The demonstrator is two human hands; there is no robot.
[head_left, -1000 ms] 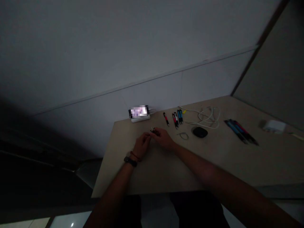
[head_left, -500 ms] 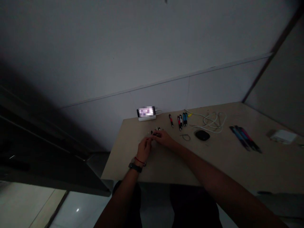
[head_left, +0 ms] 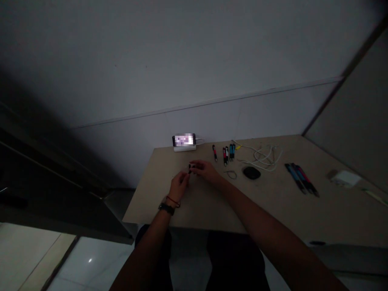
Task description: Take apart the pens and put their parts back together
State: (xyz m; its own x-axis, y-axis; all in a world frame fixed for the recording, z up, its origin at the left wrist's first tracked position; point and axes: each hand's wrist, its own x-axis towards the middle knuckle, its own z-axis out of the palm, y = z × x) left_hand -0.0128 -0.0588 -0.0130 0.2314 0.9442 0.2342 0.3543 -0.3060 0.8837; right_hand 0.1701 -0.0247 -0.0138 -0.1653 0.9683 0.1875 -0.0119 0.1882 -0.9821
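Note:
My left hand, with a dark watch and a red cord at the wrist, is closed in a pinch over the table. My right hand comes in from the right, its fingers also pinched and almost touching the left fingertips. Between the two sets of fingertips shows a small black piece, which looks like part of a pen; its exact kind is too small and dark to tell. Right of the hands lie a red-and-black pen, another red-and-black pen beside a white-and-black one, and blue-and-black pens.
A lit phone leans on a white block by the wall. Toward the right are a looped grey cord, a black oval mouse-like object, a white cable, larger blue and red pens and a white box.
The view has shifted slightly. The right fingers have lifted and opened a little from the left ones, so the black piece now shows between them; the small items behind the hands are less visible.

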